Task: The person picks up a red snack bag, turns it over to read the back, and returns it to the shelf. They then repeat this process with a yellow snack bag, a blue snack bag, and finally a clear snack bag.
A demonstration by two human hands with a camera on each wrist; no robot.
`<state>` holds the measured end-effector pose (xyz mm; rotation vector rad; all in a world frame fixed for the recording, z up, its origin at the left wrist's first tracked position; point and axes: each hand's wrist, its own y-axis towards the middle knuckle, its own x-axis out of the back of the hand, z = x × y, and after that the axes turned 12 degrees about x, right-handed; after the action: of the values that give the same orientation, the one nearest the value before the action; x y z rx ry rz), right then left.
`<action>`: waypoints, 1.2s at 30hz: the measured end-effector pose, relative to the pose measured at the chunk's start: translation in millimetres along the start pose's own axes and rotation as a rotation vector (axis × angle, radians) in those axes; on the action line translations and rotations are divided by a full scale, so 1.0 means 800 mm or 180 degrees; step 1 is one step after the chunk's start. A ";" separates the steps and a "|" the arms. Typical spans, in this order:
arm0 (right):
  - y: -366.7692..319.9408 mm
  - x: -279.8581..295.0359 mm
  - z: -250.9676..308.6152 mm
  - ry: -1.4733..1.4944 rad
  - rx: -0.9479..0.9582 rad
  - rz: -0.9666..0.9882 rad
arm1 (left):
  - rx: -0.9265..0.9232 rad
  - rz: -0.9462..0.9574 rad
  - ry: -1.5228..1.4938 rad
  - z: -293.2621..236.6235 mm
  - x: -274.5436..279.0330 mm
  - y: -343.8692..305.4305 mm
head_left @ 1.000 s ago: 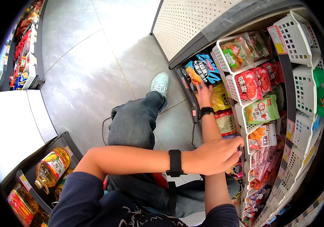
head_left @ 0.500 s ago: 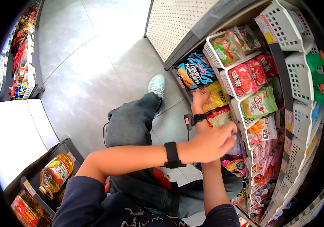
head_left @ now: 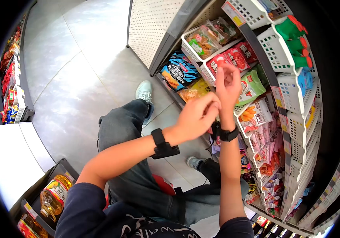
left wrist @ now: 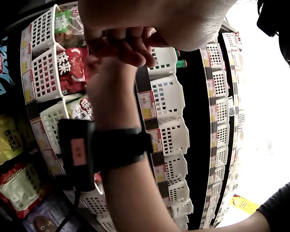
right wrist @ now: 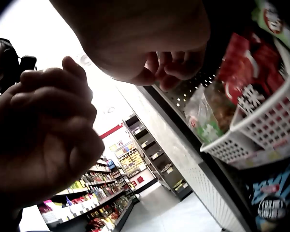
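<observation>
My left hand is up in front of the shelf, its fingers loosely curled, with nothing showing in them. Just beyond it my right hand is raised, fingers bent toward the thumb and nothing visible in the grasp. The two hands overlap near the right wrist in the head view. Behind the right hand are red snack bags and a green snack bag in white baskets. On the bottom shelf a blue-black bag of chips lies beside a yellow bag, partly hidden by the left hand.
Several white baskets stand along the right shelving, some with green red-capped bottles. A perforated panel ends the shelf. Oil bottles are at lower left. Grey floor tiles lie ahead.
My right hand has left the bags on the bottom shelf and come up to the baskets. The left hand has shifted left and forward. The head view has turned toward the shelf.
</observation>
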<state>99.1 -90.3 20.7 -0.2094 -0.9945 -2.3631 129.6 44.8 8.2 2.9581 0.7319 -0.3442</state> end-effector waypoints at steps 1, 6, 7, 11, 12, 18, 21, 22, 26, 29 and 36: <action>0.016 0.003 0.010 -0.0475 0.0174 0.0097 | 0.0139 0.0019 -0.0060 -0.002 0.003 0.000; 0.072 -0.005 -0.015 -0.2298 0.1478 0.0472 | -0.0078 -0.0054 0.0042 0.014 0.007 0.002; 0.076 -0.008 -0.018 -0.2196 0.1098 0.0682 | -0.0088 -0.0068 0.0049 0.016 0.006 0.002; 0.090 -0.021 -0.037 -0.2396 0.0743 0.1025 | -0.0164 -0.0229 0.0035 0.008 0.006 0.003; 0.091 -0.021 -0.040 -0.2336 0.0683 0.1000 | -0.0208 -0.0279 -0.0005 0.008 0.004 0.003; 0.085 -0.027 -0.046 -0.1233 0.0621 0.0342 | -0.0386 -0.0381 -0.0124 0.009 0.008 0.004; 0.084 -0.014 -0.022 -0.0802 0.0333 -0.0041 | -0.0230 -0.0456 -0.0095 0.013 0.014 0.006; 0.079 -0.007 -0.012 -0.0509 0.0326 -0.0124 | -0.0207 -0.0508 -0.0094 0.015 0.015 0.006; 0.049 0.035 0.037 -0.0094 0.0493 -0.0128 | -0.0203 -0.0656 -0.0194 0.013 0.026 0.013; 0.007 0.084 0.074 -0.0199 -0.0036 0.0068 | -0.0271 -0.0599 -0.0790 0.012 0.032 0.015; -0.070 0.198 0.087 0.0341 -0.1105 0.0256 | -0.0123 0.0582 -0.0547 0.009 0.019 0.018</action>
<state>-68.1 -79.3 90.9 -0.2449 -0.5119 -2.4302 148.0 37.8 -1.9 2.8833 0.4401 -0.5536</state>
